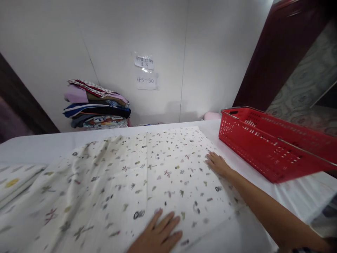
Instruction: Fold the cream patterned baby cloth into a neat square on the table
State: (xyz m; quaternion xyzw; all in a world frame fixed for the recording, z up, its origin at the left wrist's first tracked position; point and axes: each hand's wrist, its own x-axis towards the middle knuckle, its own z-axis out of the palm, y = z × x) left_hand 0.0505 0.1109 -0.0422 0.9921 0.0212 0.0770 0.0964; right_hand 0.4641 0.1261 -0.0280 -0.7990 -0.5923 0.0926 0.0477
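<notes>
— Both hands flat on the printed cloth (137,172), fingers spread, gripping nothing. Left hand (158,233) presses the near edge, close to my body.

— And the other?

— Right hand (218,164) reaches further out, palm down at the cloth's right edge, arm stretched across the corner. I'd judge the flat palms pin the fabric so it stays put and lies smooth.

— Where does the cloth lie?

— Spread over the white tabletop (39,147), middle of it. Right half looks flat with a crease down the centre; left half is rumpled. More patterned fabric (13,181) sits at the far left, touching or overlapping it; cannot tell which.

— Beyond?

— Red basket (273,144) to the right, near my right hand but apart from it, within reach. At the wall, a stack of folded textiles (97,105), well apart from the cloth. Paper notes (146,72) taped above.
</notes>
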